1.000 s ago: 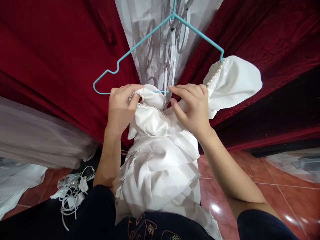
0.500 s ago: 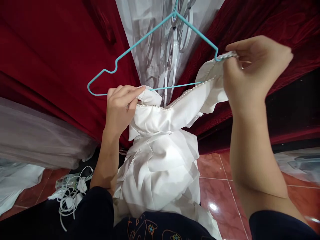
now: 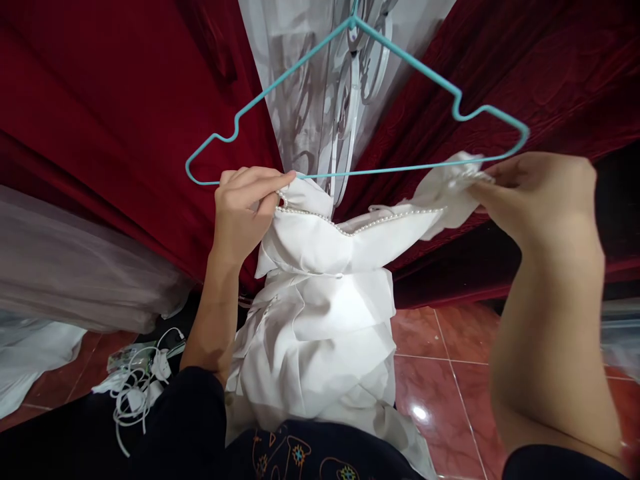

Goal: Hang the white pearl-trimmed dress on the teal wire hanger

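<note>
A white dress [image 3: 320, 333] with a pearl-beaded neckline hangs down in front of me, its skirt gathered low near my body. My left hand [image 3: 247, 207] is closed on the left side of its bodice top, just under the hanger's lower bar. At the right, my right hand [image 3: 535, 193] pinches the beaded strap, pulling that side outward below the hanger's right end. The turquoise wire hanger [image 3: 407, 59] is suspended above, its right shoulder bare. Whether the left strap loops over the bar is hidden by my fingers.
Dark red curtains [image 3: 125, 100] flank a white panel with scrollwork [image 3: 345, 120] behind the hanger. Tangled white cables [image 3: 135, 393] lie at lower left. Pale sheer fabric [image 3: 75, 260] hangs at left, above a red tiled floor [image 3: 440, 393].
My right hand has moved down and outward with the beaded strap, which has come off the hanger's right shoulder. My left hand stays nearly where it was.
</note>
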A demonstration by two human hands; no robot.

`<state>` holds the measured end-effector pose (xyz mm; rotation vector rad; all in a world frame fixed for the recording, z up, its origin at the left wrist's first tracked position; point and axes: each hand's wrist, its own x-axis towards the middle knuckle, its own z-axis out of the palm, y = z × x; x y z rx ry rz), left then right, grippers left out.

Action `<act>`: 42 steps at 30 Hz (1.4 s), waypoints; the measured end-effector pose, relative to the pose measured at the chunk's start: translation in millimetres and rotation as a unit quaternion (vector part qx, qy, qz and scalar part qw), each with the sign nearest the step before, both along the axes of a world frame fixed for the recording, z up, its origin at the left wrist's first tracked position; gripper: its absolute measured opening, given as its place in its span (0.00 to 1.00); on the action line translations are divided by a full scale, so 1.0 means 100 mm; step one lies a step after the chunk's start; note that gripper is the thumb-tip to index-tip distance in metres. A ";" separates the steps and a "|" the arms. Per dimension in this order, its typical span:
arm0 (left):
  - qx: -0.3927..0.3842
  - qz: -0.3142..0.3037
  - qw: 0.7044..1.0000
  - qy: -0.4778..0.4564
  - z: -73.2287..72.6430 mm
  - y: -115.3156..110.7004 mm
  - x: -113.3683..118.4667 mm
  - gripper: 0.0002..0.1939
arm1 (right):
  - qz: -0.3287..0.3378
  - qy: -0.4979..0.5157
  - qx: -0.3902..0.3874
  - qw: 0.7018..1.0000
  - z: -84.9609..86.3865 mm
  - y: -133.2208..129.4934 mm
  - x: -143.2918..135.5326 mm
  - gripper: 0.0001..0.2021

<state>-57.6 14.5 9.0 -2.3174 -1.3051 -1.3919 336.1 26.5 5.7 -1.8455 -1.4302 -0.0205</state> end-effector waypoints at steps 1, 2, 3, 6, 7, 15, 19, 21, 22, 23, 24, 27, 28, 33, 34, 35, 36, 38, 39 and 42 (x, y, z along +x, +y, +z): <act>-0.002 -0.009 1.000 -0.004 -0.02 0.00 0.01 0.21 | -0.033 0.010 -0.061 0.998 0.06 -0.07 -0.04 0.10; 0.000 -0.017 1.000 -0.006 -0.04 0.00 0.02 0.21 | -0.044 0.016 -0.106 0.993 0.10 -0.14 -0.09 0.11; 0.005 -0.021 1.000 -0.007 -0.06 0.01 0.04 0.21 | -0.020 0.016 -0.123 0.992 0.14 -0.20 -0.15 0.12; 0.016 -0.028 0.999 -0.007 -0.09 0.03 0.06 0.22 | 0.216 -0.027 -0.004 0.976 0.18 -0.37 -0.37 0.10; 0.014 -0.031 0.999 -0.008 -0.10 0.04 0.07 0.22 | 0.286 -0.033 0.047 0.957 0.18 -0.40 -0.47 0.09; -0.012 -0.030 0.999 -0.015 -0.06 -0.01 0.08 0.22 | 0.327 0.023 0.190 0.925 0.01 -0.16 -1.12 0.19; 0.092 0.049 0.991 -0.089 -0.18 -0.10 0.02 0.14 | 0.288 0.030 0.249 0.924 -0.19 -0.04 -1.17 0.16; 0.141 0.058 0.979 -0.136 -0.30 -0.13 -0.05 0.09 | 0.281 0.034 0.269 0.921 -0.23 -0.04 -1.17 0.17; 0.139 0.050 0.976 -0.159 -0.36 -0.13 -0.10 0.06 | 0.280 0.036 0.274 0.919 -0.24 -0.04 -1.16 0.17; 0.118 0.046 0.975 -0.182 -0.43 -0.12 -0.16 0.04 | 0.280 0.038 0.277 0.918 -0.24 -0.04 -1.16 0.17; 0.086 0.051 0.974 -0.204 -0.50 -0.09 -0.23 0.04 | 0.280 0.039 0.275 0.919 -0.24 -0.04 -1.15 0.17; 0.039 0.111 0.958 -0.260 -0.60 0.12 -0.52 0.07 | 0.280 0.040 0.266 0.921 -0.23 -0.04 -1.14 0.18; 0.050 0.132 0.954 -0.266 -0.60 0.22 -0.63 0.06 | 0.281 0.040 0.266 0.921 -0.23 -0.04 -1.14 0.17; 0.178 0.145 0.946 -0.230 -0.16 0.86 -0.99 0.08 | 0.272 0.040 0.255 0.927 -0.24 -0.04 -1.16 0.16; 0.214 0.115 0.947 -0.211 -0.02 0.96 -0.99 0.08 | 0.273 0.042 0.253 0.927 -0.25 -0.04 -1.17 0.16; 0.237 0.085 0.948 -0.196 0.12 1.04 -0.96 0.07 | 0.275 0.044 0.254 0.926 -0.26 -0.04 -1.18 0.16; 0.239 0.061 0.951 -0.184 0.26 1.09 -0.90 0.07 | 0.280 0.047 0.257 0.924 -0.26 -0.03 -1.18 0.16; 0.198 0.015 0.970 -0.144 0.47 1.10 -0.75 0.07 | 0.284 0.052 0.264 0.920 -0.28 -0.03 -1.19 0.16; 0.162 0.000 0.979 -0.125 0.54 1.07 -0.66 0.07 | 0.283 0.053 0.265 0.920 -0.28 -0.03 -1.19 0.16; 0.038 -0.012 0.993 -0.108 0.63 0.92 -0.44 0.08 | 0.271 0.051 0.261 0.925 -0.29 -0.04 -1.18 0.14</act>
